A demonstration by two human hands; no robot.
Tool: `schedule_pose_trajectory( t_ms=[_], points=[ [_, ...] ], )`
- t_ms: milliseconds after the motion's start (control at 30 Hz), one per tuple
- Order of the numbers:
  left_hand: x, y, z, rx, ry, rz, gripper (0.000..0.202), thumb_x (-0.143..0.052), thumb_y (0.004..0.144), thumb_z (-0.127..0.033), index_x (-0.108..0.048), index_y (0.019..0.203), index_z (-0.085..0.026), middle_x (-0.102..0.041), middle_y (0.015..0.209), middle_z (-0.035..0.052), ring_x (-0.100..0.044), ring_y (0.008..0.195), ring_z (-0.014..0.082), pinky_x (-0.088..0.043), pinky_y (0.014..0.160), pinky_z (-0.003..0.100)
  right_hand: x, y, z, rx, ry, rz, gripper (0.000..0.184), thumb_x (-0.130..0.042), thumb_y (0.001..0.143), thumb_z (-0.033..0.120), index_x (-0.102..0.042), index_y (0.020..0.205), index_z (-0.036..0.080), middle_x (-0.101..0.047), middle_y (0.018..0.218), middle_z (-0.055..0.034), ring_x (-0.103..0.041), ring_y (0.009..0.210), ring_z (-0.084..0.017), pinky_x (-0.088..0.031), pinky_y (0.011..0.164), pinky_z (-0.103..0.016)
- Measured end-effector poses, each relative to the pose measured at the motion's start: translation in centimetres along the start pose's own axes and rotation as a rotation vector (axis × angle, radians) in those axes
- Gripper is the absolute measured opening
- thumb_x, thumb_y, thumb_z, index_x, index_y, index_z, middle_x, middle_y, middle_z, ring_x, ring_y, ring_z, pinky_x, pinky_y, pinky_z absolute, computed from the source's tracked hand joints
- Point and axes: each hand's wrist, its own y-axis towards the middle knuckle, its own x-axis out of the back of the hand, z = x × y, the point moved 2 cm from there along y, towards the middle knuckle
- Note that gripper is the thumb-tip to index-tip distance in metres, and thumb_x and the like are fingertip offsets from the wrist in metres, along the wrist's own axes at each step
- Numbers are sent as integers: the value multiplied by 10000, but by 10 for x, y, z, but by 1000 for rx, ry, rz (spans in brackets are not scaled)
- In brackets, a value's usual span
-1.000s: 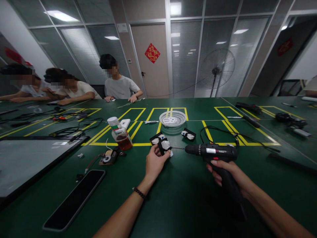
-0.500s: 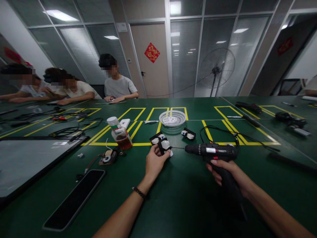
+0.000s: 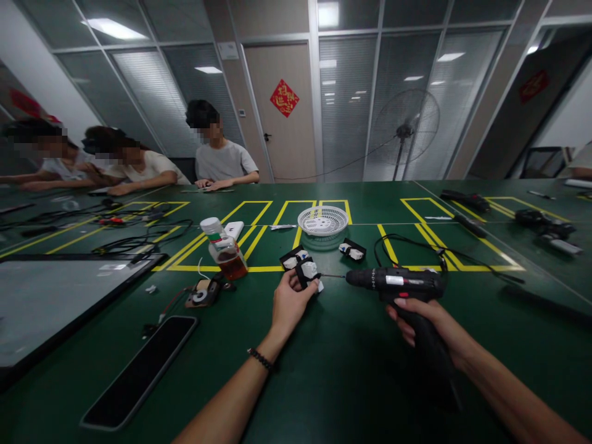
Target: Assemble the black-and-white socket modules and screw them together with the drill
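My right hand [image 3: 423, 320] is wrapped round the grip of a black cordless drill [image 3: 398, 281], which points left. Its long thin bit [image 3: 332, 275] reaches to the side of a small black-and-white part [image 3: 307, 270]. That part is pinched between the thumb and fingers of my left hand [image 3: 291, 300]; whether the tip sits in a screw is too small to tell. Just behind it lies a similar black-and-white part [image 3: 293, 256], partly covered. Another such part [image 3: 352, 249] rests on the green table [image 3: 333, 357] to the right.
A white plastic basket [image 3: 322, 222] stands beyond my hands. To the left are a bottle of brown liquid [image 3: 225, 250], a small motor-like device with wires [image 3: 203, 292], a phone [image 3: 141, 372] and a black-framed panel [image 3: 69, 302]. Cables [image 3: 411, 243] lie at right. Several people sit far left.
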Motion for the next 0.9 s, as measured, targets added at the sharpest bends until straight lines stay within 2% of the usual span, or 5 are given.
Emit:
schedule_pose_trajectory(
  t_ms=[233,433,733,900],
  points=[
    [-1,1,2,25,-34,1,581,-816,693,-316,-567,1197,-169,-684,1159,154,-691,1005,231,-541,910,389,1,1,-2,29,-7,-40,324,-613,873,437,-675,887,119,-539,600,-9,-445,484,-104,-398,466,-244],
    [0,1,2,39,-50,3,585,-825,679,-309,-573,1187,-169,-683,1159,160,-692,1004,238,-539,914,397,-2,0,1,16,-28,-16,340,-600,879,449,-671,858,117,-501,547,5,-447,471,-107,-380,456,-237],
    [-3,4,5,82,-174,123,456,-745,763,-369,-606,1135,-146,-702,1127,144,-699,976,227,-547,875,366,-5,-4,4,66,-41,-5,338,-561,900,438,-669,873,118,-493,525,3,-441,469,-115,-391,458,-243],
    [-2,3,2,101,-191,129,430,-720,783,-383,-640,1132,-144,-727,1063,121,-704,928,215,-550,830,325,-5,-6,7,94,-13,4,319,-536,921,407,-668,876,120,-489,526,1,-453,473,-120,-396,463,-247]
  ],
)
